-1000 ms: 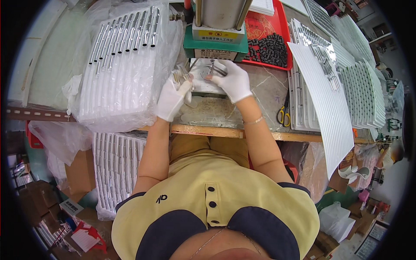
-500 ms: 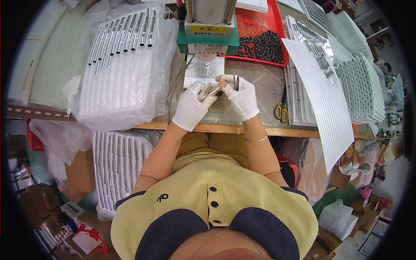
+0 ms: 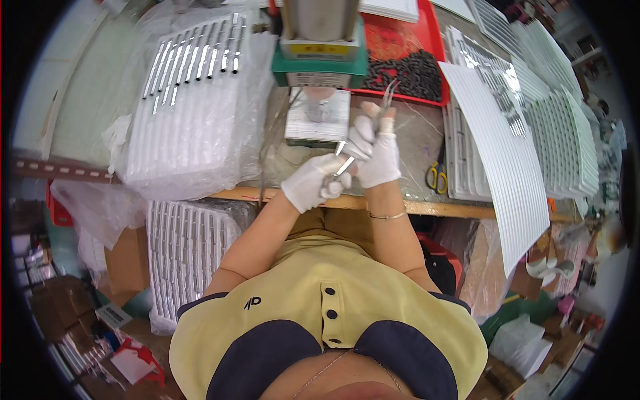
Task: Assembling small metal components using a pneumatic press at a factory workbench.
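Left hand [image 3: 312, 183], white-gloved, is closed around a small shiny metal piece [image 3: 341, 167], held above the table's [image 3: 413, 143] front edge. Right hand [image 3: 377, 150], also gloved, is pinched on thin tweezers [image 3: 389, 93], whose tips point up and away; its fingers touch the left hand's. Just beyond the hands a grey metal block [image 3: 319, 117] is seen under a green-based press [image 3: 320, 57]. A red tray [image 3: 427, 40] with dark small parts is set behind. Yellow-handled scissors [image 3: 437, 177] lie to the right. White ribbed trays [image 3: 187, 133] in plastic, some holding metal rods, are stacked on the left.
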{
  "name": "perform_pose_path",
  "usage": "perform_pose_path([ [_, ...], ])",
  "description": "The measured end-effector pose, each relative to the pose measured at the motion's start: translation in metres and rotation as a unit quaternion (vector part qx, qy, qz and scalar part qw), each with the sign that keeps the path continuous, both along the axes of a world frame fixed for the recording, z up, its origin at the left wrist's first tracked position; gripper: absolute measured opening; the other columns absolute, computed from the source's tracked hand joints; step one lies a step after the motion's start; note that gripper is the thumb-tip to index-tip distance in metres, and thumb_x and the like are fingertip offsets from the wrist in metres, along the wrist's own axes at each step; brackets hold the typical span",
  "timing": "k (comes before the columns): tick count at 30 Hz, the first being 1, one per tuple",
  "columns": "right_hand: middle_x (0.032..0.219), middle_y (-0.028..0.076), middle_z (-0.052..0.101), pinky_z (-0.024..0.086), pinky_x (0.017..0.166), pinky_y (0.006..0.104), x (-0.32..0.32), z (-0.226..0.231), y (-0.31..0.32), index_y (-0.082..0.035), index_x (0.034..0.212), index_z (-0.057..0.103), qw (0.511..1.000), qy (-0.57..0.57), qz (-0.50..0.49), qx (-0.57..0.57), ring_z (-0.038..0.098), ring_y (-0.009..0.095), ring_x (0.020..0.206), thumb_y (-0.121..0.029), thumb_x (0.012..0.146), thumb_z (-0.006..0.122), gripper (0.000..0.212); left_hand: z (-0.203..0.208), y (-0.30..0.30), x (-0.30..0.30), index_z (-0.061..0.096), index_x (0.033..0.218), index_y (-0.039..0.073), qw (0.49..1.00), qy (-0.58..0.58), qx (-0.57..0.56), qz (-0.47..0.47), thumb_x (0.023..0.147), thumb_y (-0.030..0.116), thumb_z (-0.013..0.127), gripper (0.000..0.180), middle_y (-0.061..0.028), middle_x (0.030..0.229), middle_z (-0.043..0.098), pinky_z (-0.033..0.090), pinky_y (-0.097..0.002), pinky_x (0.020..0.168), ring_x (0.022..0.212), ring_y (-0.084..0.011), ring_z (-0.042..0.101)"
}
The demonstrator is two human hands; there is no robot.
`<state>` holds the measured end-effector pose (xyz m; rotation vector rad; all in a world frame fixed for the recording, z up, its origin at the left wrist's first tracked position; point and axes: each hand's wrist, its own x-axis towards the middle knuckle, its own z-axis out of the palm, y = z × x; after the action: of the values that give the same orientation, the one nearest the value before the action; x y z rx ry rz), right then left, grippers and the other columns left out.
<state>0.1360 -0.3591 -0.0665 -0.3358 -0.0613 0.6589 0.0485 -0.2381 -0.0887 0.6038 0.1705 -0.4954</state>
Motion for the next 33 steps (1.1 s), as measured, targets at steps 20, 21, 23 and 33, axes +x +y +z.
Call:
perform_pose_path([
  [20, 0.086, 0.016, 0.064, 0.046, 0.075, 0.0392, 0.107, -0.011, -0.061, -0.015, 0.099, 0.061, 0.467, -0.344, -0.15, -0.8, 0.061, 0.033, 0.084, -0.034, 0.087, 0.053, 0.024, 0.057, 0.354, -0.034, 0.06, 0.1, 0.0, 0.319, 0.086, 0.897, 0.293, 0.082, 0.035, 0.06, 0.04, -0.0128, 0.082, 0.064, 0.046, -0.0334, 0.067, 0.071, -0.0217, 0.06],
  [21, 0.087, 0.016, 0.064, 0.046, 0.075, 0.0403, 0.113, -0.012, -0.063, -0.014, 0.098, 0.061, 0.439, -0.342, -0.114, -0.823, 0.061, 0.034, 0.085, -0.035, 0.087, 0.053, 0.025, 0.043, 0.365, -0.027, 0.06, 0.098, 0.0, 0.315, 0.055, 0.911, 0.261, 0.08, 0.036, 0.061, 0.041, -0.0143, 0.082, 0.064, 0.046, -0.0351, 0.068, 0.072, -0.0256, 0.06],
  [23, 0.092, 0.017, 0.063, 0.046, 0.075, 0.0428, 0.129, -0.014, -0.065, -0.013, 0.096, 0.061, 0.372, -0.341, -0.047, -0.862, 0.06, 0.035, 0.089, -0.038, 0.088, 0.051, 0.028, 0.03, 0.372, -0.012, 0.06, 0.095, -0.001, 0.321, 0.012, 0.919, 0.228, 0.079, 0.037, 0.062, 0.042, -0.0157, 0.083, 0.064, 0.046, -0.0368, 0.068, 0.073, -0.0296, 0.061],
  [33, 0.102, 0.016, 0.064, 0.048, 0.08, 0.0429, 0.166, -0.011, -0.04, -0.011, 0.1, 0.064, 0.25, -0.381, 0.047, -0.889, 0.06, 0.033, 0.096, -0.036, 0.09, 0.046, 0.032, 0.037, 0.386, -0.032, 0.063, 0.093, 0.001, 0.392, 0.03, 0.893, 0.219, 0.078, 0.026, 0.063, 0.029, -0.0115, 0.079, 0.065, 0.046, -0.032, 0.069, 0.071, -0.0213, 0.06],
])
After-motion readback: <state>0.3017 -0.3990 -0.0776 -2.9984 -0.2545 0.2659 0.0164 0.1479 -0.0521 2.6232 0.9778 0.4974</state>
